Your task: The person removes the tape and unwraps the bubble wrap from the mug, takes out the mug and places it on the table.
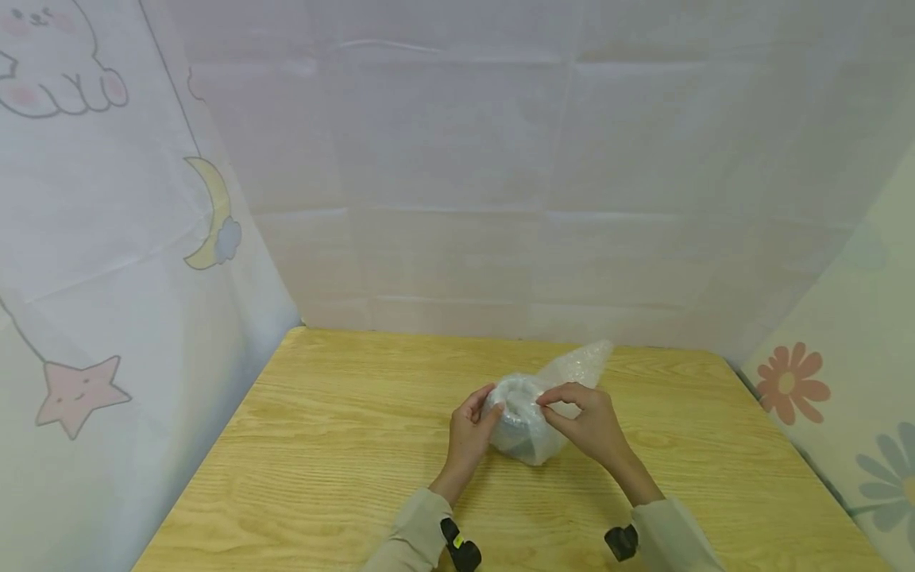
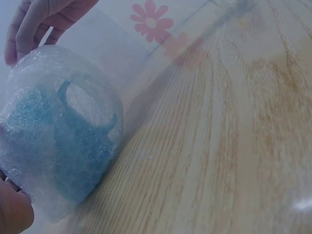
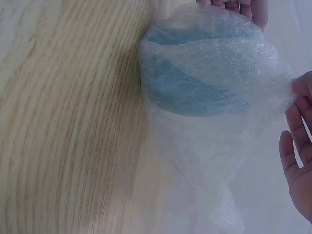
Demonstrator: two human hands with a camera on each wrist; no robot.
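Note:
A blue-teal cup-like thing wrapped in clear bubble wrap (image 1: 525,441) rests on the wooden table; a loop like a handle shows through the wrap in the left wrist view. My left hand (image 1: 469,433) holds its left side, thumb near the top and fingers around the far side. With thumb and forefinger my right hand (image 1: 588,421) pinches the bubble wrap (image 3: 253,73) at the top right. Its other fingers are loosely bent in the right wrist view. A loose tail of bubble wrap (image 1: 582,364) sticks out toward the back right, behind the right hand.
The wooden table (image 1: 343,445) spreads around the wrapped thing. A pale creased sheet (image 1: 443,159) hangs behind its back edge. Printed side sheets stand left and right, with a star (image 1: 82,393) and a red flower (image 1: 789,383). Black wrist devices (image 1: 622,543) sit by the cuffs.

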